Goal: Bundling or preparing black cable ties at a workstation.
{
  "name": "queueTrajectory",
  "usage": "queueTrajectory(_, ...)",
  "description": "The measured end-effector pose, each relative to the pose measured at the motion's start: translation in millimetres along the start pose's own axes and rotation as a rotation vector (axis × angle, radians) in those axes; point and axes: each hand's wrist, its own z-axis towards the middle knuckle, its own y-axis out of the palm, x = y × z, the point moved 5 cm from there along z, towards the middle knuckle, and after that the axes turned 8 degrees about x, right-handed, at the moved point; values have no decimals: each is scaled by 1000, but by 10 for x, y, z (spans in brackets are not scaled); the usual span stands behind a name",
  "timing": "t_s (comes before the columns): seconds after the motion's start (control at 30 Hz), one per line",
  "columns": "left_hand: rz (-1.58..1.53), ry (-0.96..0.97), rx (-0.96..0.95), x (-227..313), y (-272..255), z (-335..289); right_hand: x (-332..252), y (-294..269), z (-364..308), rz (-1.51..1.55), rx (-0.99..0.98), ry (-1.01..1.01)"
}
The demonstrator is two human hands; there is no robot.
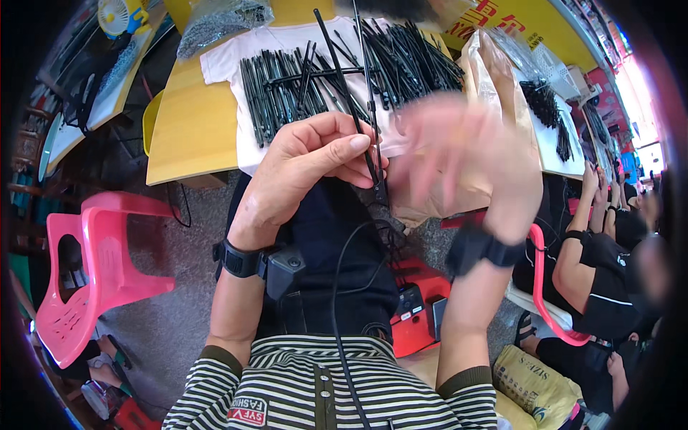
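My left hand (315, 154) pinches a pair of thin black rods (344, 89) between thumb and fingers. The rods stand steeply and spread apart toward the top, coming together at a dark joint (379, 188) just below the fingers. To the right of them is my right hand (451, 154), smeared by motion, so its finger pose and any content are unclear. Behind the hands, a pale pink T-shirt (222, 63) lies spread on the table under a left heap of black rods (269, 93) and a right heap of similar rods (408, 61).
A wooden table (190, 136) extends left of the shirt. Brown paper (494, 79) hangs at its right side. A pink plastic chair (107, 251) stands at left, a red box (416, 326) sits below my hands, and a cable (340, 287) crosses my lap. Other people sit at right.
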Motion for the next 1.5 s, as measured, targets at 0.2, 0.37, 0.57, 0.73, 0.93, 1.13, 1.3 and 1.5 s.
queueTrajectory(0.2, -35, -51, -39, -103, -54, -10, -95, -1077, 239, -413, 1470, -760)
queueTrajectory(0.37, -72, -109, -54, -212, -81, -13, -111, -999, 13, -335, 1343, -958)
queueTrajectory(0.57, -53, -6, 41, -134, -86, -2, 468, -108, -57, -148, 575, 49)
queueTrajectory(0.73, -34, 55, 83, -149, -94, -37, 755, 378, -228, -46, 483, 53)
queueTrajectory(0.93, -28, 79, 50, -177, -81, -66, 785, 532, -220, -13, 527, -26)
queueTrajectory(1.13, -58, 149, 85, -103, -88, -99, 957, 561, -368, 67, 489, 44)
queueTrajectory(1.3, -37, 98, 130, -66, -142, -98, 1124, 582, -472, 170, 479, 100)
queueTrajectory(1.5, -30, 64, 89, -160, -124, -67, 1253, 561, -516, 199, 537, 154)
